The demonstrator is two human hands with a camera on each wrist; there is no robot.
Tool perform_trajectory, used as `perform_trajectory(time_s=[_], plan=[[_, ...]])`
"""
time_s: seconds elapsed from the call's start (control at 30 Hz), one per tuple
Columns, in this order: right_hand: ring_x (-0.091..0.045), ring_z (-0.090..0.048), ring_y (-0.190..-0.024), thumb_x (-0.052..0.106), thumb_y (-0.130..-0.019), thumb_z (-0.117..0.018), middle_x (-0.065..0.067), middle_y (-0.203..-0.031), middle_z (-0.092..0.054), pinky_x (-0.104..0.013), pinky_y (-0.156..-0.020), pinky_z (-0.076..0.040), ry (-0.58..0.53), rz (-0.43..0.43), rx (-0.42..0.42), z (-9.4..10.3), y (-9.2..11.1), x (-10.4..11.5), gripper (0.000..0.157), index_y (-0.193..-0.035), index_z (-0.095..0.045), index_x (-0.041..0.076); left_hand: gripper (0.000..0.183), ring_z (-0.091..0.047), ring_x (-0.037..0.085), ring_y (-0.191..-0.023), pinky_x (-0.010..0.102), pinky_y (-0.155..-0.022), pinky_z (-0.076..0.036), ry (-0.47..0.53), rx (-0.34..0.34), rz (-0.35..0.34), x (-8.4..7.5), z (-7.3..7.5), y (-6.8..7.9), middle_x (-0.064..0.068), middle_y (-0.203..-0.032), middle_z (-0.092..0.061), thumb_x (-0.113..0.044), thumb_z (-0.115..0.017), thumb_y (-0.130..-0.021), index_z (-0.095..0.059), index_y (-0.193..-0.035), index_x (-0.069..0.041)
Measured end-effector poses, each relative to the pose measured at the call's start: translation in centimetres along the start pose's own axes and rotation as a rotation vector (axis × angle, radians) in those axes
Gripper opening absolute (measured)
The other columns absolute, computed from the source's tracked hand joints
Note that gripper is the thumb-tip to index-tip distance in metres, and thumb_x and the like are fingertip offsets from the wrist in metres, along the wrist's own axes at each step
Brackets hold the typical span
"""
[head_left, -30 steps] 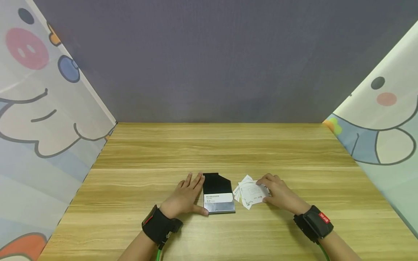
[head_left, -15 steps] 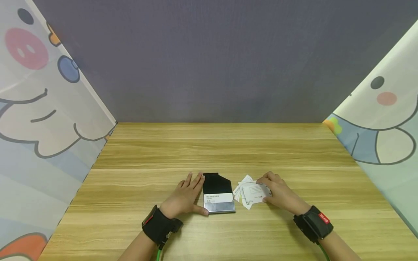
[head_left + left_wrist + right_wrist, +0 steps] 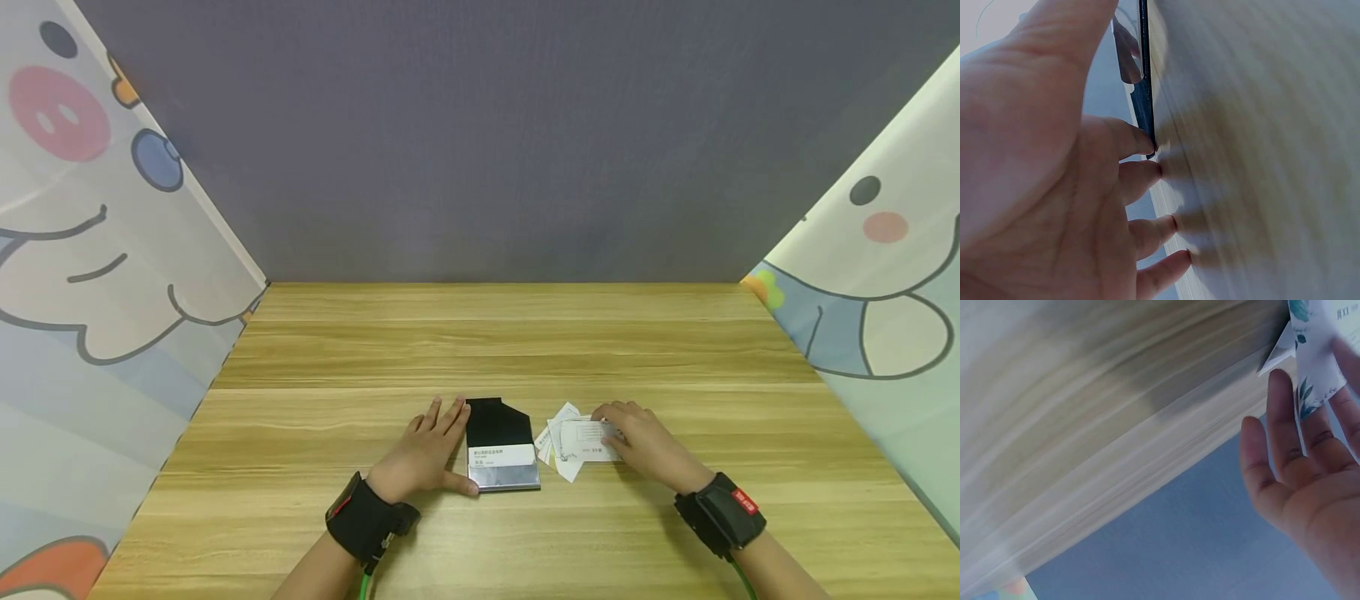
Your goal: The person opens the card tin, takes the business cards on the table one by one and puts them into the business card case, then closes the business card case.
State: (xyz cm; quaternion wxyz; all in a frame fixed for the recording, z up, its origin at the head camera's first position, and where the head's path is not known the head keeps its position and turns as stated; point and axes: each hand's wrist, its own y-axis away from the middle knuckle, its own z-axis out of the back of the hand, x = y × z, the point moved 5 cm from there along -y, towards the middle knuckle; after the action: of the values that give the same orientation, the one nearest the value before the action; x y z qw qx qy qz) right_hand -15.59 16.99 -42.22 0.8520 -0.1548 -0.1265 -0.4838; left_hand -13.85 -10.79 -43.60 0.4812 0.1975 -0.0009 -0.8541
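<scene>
Your left hand (image 3: 423, 458), fingers straight and spread, touches the left edge of the card case (image 3: 504, 477). Your right hand (image 3: 647, 443) pinches the right end of a white card (image 3: 583, 442), tilted over the loose cards (image 3: 571, 472); card's long axis roughly left-right, case just to its left.

Clock is off the head view's centre. Case (image 3: 504, 478) at 6: shiny metal front, mirror-like in left-wrist view too; lid (image 3: 498, 423) matt inside. Card in the case (image 3: 501, 455): smooth paper. Cards (image 3: 581, 446) at 5: smooth paper, matt, printed. Table (image 3: 480, 350): wood-grain top, smooth, faint satin sheen. Wall (image 3: 480, 142) at 12: matt, fine cloth-like texture. Left panel (image 3: 135, 275) at 9, right panel (image 3: 900, 333) at 3: smooth printed sheet. Left strap (image 3: 363, 521) at 7: matt, looks like cloth.
</scene>
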Motion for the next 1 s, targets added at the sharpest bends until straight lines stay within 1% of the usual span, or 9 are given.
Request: perform_trajectory(time_s=[0.1,0.2,0.33,0.43,0.63,0.77,0.9,1.0], plan=[[-0.028,-0.059,-0.088,-0.009,-0.077,-0.062,-0.011,-0.095,-0.065,-0.045,-0.071,-0.052,-0.016,0.017,-0.016,0.2,-0.1,0.1,0.024,-0.097,-0.063,0.004,0.11,-0.009,0.046,-0.133,0.061,-0.104,-0.024,-0.001,0.002,0.001,0.0,-0.1,0.0,0.02,-0.152,-0.014,-0.062,-0.064,-0.065,-0.018,-0.144,0.001],[-0.025,-0.06,-0.086,-0.012,-0.079,-0.058,-0.009,-0.092,-0.065,-0.041,-0.069,-0.053,-0.039,0.02,-0.025,0.3,-0.2,0.3,0.024,-0.096,-0.063,0.004,0.111,-0.008,0.046,-0.133,0.061,-0.104,-0.024,-0.001,0.004,0.002,0.0,-0.2,0.0,0.019,-0.152,-0.014,-0.062,-0.064,-0.065,-0.017,-0.144,0.0],[-0.025,-0.061,-0.089,-0.013,-0.08,-0.055,-0.009,-0.094,-0.066,-0.04,-0.071,-0.054,-0.064,0.012,-0.037,0.4,-0.4,0.5,0.025,-0.096,-0.063,0.004,0.111,-0.008,0.046,-0.134,0.061,-0.104,-0.024,-0.001,0.006,0.002,0.1,-0.2,-0.1,0.019,-0.152,-0.013,-0.063,-0.063,-0.065,-0.017,-0.144,0.0],[-0.026,-0.061,-0.092,-0.013,-0.081,-0.055,-0.01,-0.097,-0.066,-0.041,-0.073,-0.054,-0.061,0.015,-0.05,0.5,-0.7,0.8,0.025,-0.097,-0.063,0.004,0.111,-0.008,0.046,-0.134,0.061,-0.104,-0.024,-0.002,0.005,0.001,0.1,-0.3,-0.1,0.019,-0.152,-0.013,-0.063,-0.063,-0.065,-0.017,-0.144,0.0],[-0.023,-0.062,-0.091,-0.011,-0.081,-0.056,-0.01,-0.097,-0.066,-0.039,-0.072,-0.055,-0.044,0.045,-0.079,0.4,-1.4,1.7,0.023,-0.098,-0.063,0.003,0.111,-0.008,0.045,-0.134,0.061,-0.104,-0.024,-0.005,0.01,-0.004,0.0,-0.2,0.0,0.019,-0.152,-0.013,-0.063,-0.063,-0.066,-0.017,-0.144,0.0],[-0.022,-0.062,-0.088,-0.011,-0.08,-0.057,-0.009,-0.095,-0.067,-0.039,-0.07,-0.055,-0.045,0.081,-0.108,0.2,-2.1,2.6,0.023,-0.096,-0.063,0.005,0.11,-0.009,0.045,-0.134,0.061,-0.103,-0.025,-0.007,0.004,-0.007,-0.1,-0.1,0.0,0.02,-0.152,-0.014,-0.062,-0.064,-0.066,-0.017,-0.144,0.0],[-0.02,-0.062,-0.082,-0.012,-0.076,-0.061,-0.007,-0.089,-0.067,-0.037,-0.064,-0.055,-0.045,0.139,-0.154,-0.1,-2.9,3.7,0.024,-0.091,-0.063,0.005,0.11,-0.009,0.045,-0.134,0.061,-0.104,-0.025,-0.009,0.004,-0.002,0.0,-0.1,0.0,0.019,-0.152,-0.014,-0.063,-0.063,-0.066,-0.017,-0.144,0.0],[-0.017,-0.061,-0.08,-0.012,-0.074,-0.061,-0.005,-0.087,-0.066,-0.036,-0.062,-0.054,-0.059,0.164,-0.167,-0.4,-3.4,4.6,0.023,-0.089,-0.064,0.006,0.111,-0.009,0.046,-0.133,0.06,-0.104,-0.025,-0.01,-0.001,-0.003,0.0,-0.1,-0.1,0.02,-0.152,-0.014,-0.063,-0.063,-0.065,-0.018,-0.144,0.0]])
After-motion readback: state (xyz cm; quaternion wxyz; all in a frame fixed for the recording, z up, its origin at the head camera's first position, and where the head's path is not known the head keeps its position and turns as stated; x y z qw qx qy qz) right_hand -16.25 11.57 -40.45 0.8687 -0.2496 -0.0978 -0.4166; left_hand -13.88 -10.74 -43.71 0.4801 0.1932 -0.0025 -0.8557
